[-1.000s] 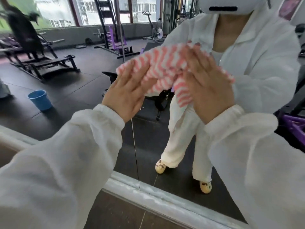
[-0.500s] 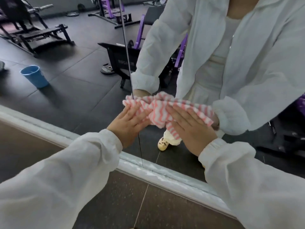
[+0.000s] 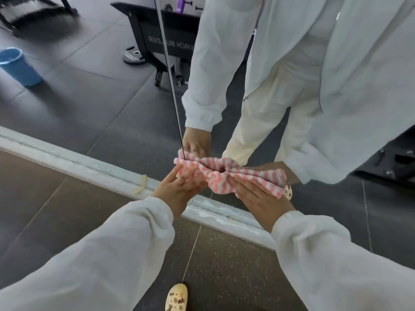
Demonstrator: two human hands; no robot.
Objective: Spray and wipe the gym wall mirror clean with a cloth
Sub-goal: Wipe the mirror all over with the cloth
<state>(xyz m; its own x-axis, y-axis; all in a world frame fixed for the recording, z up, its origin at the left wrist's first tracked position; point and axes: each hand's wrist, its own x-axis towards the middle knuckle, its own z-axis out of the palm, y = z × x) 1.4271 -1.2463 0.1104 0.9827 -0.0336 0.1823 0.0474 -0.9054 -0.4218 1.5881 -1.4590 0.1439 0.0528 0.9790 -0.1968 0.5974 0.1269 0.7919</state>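
Cloth: pink-and-white striped cloth point(image 3: 226, 175) bunched low on mirror point(image 3: 101, 104), just above its bottom frame.
Grip: left hand point(image 3: 177, 189) and right hand point(image 3: 258, 196) spread flat, fingers straight, pressing cloth against glass.

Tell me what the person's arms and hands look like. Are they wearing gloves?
No gloves. Both the left hand and the right hand are bare. Each arm is covered by a long, loose, thin white sleeve that puffs out and gathers into a snug cuff at the wrist. No rings, watch or markings show.
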